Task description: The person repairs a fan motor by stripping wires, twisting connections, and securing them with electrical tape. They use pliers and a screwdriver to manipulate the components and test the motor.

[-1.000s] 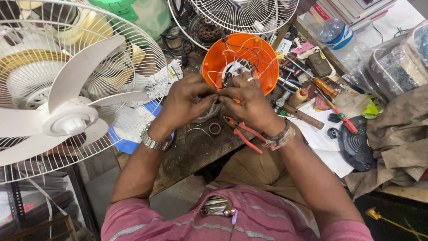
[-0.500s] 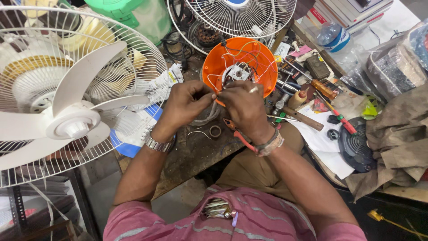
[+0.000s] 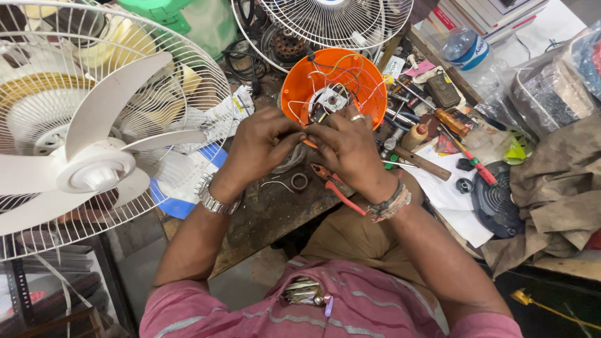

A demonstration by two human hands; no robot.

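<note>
Both hands meet at the near rim of the orange fan housing (image 3: 350,75), fingertips nearly touching. Left hand (image 3: 260,144): grip pressed together, thumb & fingers pinching what looks like a thin wire end; wire too fine to be sure. Right hand (image 3: 347,147): fingers curled in, grip closed on the same spot; ring on one finger, and I can't tell exactly what it pinches. Housing lies just beyond the fingers, open side up, tilted a bit toward the person, w/ white and yellow wires (image 3: 338,69) looping inside around a small grey part at centre.

Under the right wrist, on the dark bench (image 3: 263,219), red-handled pliers (image 3: 335,188) lie flat, jaws pointing toward the hands. Just left of them a small ring (image 3: 299,181) and a bent wire scrap. Watch on left wrist, bands on right.

Further out: big white fan (image 3: 94,163) w/ wire guard at left, 2nd white fan guard (image 3: 338,22) behind the housing. Right side: screwdrivers (image 3: 457,134), wooden-handled tool, papers, black round grille (image 3: 494,200), brown cloth (image 3: 557,188).
</note>
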